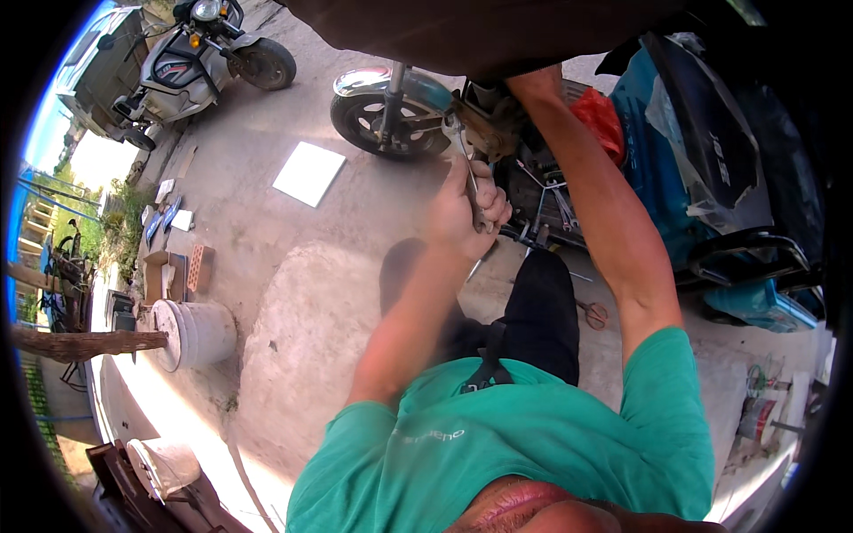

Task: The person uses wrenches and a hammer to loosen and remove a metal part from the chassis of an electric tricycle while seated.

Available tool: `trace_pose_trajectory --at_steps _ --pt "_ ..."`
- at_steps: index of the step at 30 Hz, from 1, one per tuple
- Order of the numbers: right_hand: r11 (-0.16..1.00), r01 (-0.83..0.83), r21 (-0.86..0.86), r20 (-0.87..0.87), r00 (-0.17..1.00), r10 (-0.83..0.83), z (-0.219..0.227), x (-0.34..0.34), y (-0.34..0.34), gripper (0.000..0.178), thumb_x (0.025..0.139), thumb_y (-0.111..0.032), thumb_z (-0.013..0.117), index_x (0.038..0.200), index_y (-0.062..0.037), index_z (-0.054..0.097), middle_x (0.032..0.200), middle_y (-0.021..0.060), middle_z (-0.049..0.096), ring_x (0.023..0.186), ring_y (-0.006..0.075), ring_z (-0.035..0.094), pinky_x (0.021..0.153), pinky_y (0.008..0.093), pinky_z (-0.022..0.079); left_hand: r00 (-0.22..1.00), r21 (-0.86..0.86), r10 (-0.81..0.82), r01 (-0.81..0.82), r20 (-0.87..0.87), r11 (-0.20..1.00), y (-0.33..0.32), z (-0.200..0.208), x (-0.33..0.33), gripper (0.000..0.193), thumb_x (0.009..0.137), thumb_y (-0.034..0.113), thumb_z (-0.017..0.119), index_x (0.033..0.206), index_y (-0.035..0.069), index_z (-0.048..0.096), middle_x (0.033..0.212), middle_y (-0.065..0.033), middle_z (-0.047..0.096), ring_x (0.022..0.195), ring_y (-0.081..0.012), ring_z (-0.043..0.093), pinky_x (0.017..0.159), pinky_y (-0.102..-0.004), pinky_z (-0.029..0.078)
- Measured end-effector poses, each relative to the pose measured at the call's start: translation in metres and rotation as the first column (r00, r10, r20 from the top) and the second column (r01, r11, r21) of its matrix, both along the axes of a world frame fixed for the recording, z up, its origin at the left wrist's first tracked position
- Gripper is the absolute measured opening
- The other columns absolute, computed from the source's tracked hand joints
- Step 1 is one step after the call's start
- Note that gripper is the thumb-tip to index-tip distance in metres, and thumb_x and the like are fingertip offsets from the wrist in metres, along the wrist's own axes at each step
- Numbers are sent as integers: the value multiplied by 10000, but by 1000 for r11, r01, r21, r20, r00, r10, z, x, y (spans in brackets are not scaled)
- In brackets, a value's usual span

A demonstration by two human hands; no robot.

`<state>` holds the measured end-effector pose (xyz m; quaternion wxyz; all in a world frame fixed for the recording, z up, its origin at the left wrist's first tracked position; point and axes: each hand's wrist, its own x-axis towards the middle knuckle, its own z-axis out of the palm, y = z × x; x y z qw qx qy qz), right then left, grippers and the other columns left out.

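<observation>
My left hand (469, 206) is closed around a metal wrench (473, 174). The wrench's upper end reaches up to the front part of a teal motor vehicle, just behind its front wheel (391, 120) and chrome fender (366, 82). Of my right hand (537, 82) only the part near the wrist shows, over the vehicle's middle. A large dark shape (480, 35) across the top of the picture hides its fingers. Beneath my right forearm several loose wrenches (558, 197) lie on a dark surface, beside a red plastic bag (597, 123).
Red-handled scissors (593, 313) lie on the ground by my knee. A black seat (711, 133) in torn plastic is at the right. Leftward are a white square board (309, 173), a brick (201, 269), a lidded white bucket (197, 334) and a parked three-wheeler (182, 75).
</observation>
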<state>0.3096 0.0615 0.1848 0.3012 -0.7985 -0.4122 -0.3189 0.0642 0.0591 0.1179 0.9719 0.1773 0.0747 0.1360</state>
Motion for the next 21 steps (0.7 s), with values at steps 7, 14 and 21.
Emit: trace_pose_trajectory --at_steps 7,14,21 --pt "998 47 -40 123 991 -42 -21 21 -2 526 929 -319 630 1350 -6 595 1306 255 646 1257 404 593 1072 456 452 989 -217 -18 50 148 975 -19 4 14 412 1088 538 431 986 185 618 678 58 329 604 -118 301 619 -288 333" --pt "996 75 -53 191 980 -64 -33 32 -5 472 933 -307 643 1316 -31 635 1296 229 663 1245 393 605 1061 467 460 992 -224 -25 52 121 973 -19 11 20 409 1077 555 451 981 192 616 689 67 339 609 -110 311 614 -281 331" --pt "994 89 -63 225 972 -73 -44 43 -6 420 937 -295 656 1281 -56 675 1286 203 680 1232 381 617 1050 478 469 994 -82 -104 102 -25 991 4 3 13 422 1083 539 438 964 152 559 651 13 442 526 -153 407 545 -351 385"
